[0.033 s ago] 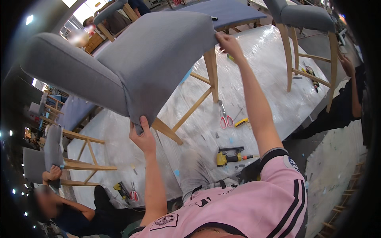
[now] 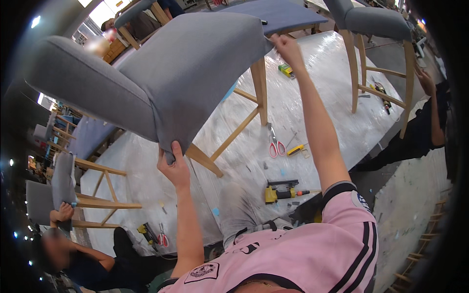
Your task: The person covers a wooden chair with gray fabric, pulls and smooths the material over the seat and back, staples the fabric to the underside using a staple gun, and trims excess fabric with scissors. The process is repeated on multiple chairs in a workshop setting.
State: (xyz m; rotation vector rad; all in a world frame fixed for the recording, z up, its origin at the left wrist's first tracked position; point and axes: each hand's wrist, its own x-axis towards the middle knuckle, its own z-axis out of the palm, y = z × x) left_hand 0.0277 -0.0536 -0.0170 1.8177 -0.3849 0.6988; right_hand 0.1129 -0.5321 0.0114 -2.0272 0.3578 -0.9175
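A grey upholstered chair point(image 2: 190, 63) with wooden legs stands at an angle before me on the plastic-covered table. My left hand point(image 2: 175, 168) is closed on the loose lower edge of the grey fabric cover point(image 2: 178, 117), near where the backrest meets the seat. At the seat's far right corner, my right hand point(image 2: 289, 51) pinches the cover's edge and stretches it outward. Between the seat and the fabric's lower edge, a sliver of light blue material point(image 2: 230, 92) shows. The fingertips of my right hand are partly hidden.
On the plastic sheeting point(image 2: 195, 205) lie red-handled scissors point(image 2: 276, 144), a yellow-handled tool point(image 2: 296, 150), a yellow-and-black staple gun point(image 2: 281, 194) and a green-yellow box point(image 2: 287, 71). Another grey chair point(image 2: 376, 22) stands at right beside a co-worker's hand point(image 2: 426, 80). A person at lower left handles another chair point(image 2: 63, 180).
My right hand has moved slightly up and to the right, drawing the fabric corner out from the seat. The green-yellow box shows more fully. My left hand keeps its hold.
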